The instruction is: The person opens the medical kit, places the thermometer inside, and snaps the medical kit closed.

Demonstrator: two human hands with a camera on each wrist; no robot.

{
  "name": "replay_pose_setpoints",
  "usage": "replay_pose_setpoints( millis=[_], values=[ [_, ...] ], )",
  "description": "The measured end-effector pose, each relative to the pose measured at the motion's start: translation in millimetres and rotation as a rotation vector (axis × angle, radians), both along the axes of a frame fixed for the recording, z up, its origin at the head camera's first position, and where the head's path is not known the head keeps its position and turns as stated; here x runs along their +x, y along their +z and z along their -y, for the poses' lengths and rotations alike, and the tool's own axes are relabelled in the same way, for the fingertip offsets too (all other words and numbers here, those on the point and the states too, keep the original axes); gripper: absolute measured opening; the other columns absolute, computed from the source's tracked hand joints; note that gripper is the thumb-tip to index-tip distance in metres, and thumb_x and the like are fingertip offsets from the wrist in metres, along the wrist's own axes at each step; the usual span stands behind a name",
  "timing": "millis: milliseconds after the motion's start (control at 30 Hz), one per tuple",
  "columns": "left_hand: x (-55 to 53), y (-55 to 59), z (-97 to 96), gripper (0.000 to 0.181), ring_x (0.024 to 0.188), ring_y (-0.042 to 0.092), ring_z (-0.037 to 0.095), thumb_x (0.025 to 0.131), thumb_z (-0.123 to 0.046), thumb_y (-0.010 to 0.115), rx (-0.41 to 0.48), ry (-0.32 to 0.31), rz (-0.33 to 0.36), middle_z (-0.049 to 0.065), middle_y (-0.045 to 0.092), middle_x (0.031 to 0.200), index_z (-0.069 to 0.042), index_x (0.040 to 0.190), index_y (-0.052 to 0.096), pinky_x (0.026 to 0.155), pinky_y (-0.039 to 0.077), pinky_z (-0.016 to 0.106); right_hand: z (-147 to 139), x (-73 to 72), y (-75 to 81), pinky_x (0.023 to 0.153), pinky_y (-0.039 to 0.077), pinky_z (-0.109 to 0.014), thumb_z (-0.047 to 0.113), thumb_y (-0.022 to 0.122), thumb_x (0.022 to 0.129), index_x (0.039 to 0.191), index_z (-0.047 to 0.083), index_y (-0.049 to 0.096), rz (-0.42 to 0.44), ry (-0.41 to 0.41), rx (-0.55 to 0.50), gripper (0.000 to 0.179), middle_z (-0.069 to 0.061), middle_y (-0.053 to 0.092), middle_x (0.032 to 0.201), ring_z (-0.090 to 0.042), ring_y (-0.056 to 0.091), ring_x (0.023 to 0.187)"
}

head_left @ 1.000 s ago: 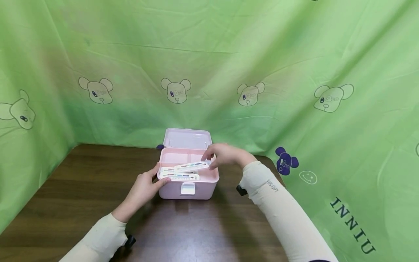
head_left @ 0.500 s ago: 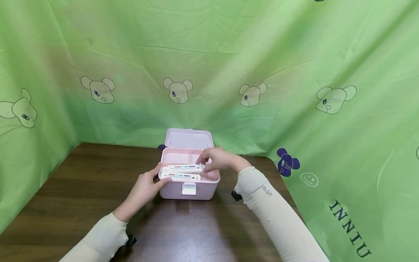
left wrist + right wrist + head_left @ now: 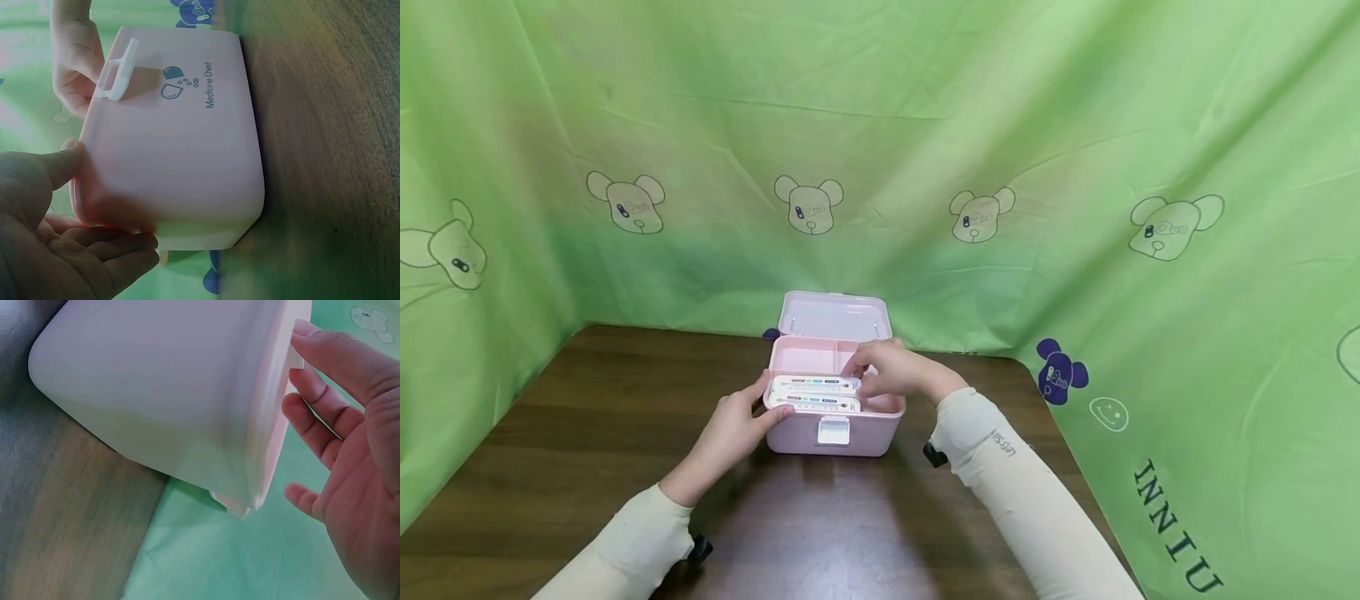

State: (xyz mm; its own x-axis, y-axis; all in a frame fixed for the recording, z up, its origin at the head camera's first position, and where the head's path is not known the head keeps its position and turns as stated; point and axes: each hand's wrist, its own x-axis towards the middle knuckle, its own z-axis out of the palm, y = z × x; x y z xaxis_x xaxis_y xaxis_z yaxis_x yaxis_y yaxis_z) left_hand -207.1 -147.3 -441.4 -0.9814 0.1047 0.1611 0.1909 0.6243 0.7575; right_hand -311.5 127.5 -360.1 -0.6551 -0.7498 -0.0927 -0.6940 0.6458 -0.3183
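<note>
A pink medicine box, lettered "Medicine Chest" in the left wrist view, sits on the table with its lid raised. Two slim white thermometer cases with coloured markings lie side by side in its front compartment, a rear one and a front one. My right hand reaches over the box's right side and pinches the rear case's right end; in the right wrist view a white edge shows at the thumb tip. My left hand holds the box's front left corner, thumb at the rim, fingers along the side.
A white latch hangs on the box's front. Behind the cases, a divider splits the back of the box into compartments. The dark wooden table is enclosed by a green printed cloth.
My right hand has moved left and lowered the thermometer case, which was tilted above the others, to lie flat behind the front one. The left hand keeps its place on the box.
</note>
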Motion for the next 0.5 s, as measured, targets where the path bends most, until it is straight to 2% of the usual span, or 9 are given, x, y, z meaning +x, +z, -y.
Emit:
replay_pose_setpoints(
  millis=[500],
  values=[
    [-1.0, 2.6, -0.9, 0.086, 0.135, 0.055, 0.035, 0.093, -0.047, 0.073, -0.012, -0.002, 0.003, 0.022, 0.049, 0.151, -0.002, 0.157, 0.036, 0.102, 0.053, 0.053, 3.6, 0.8, -2.8, 0.108, 0.028, -0.053, 0.016, 0.081, 0.083, 0.113, 0.019, 0.079, 0.008, -0.015, 0.008, 0.030, 0.011, 0.065, 0.097, -0.013, 0.060, 0.101]
  ],
)
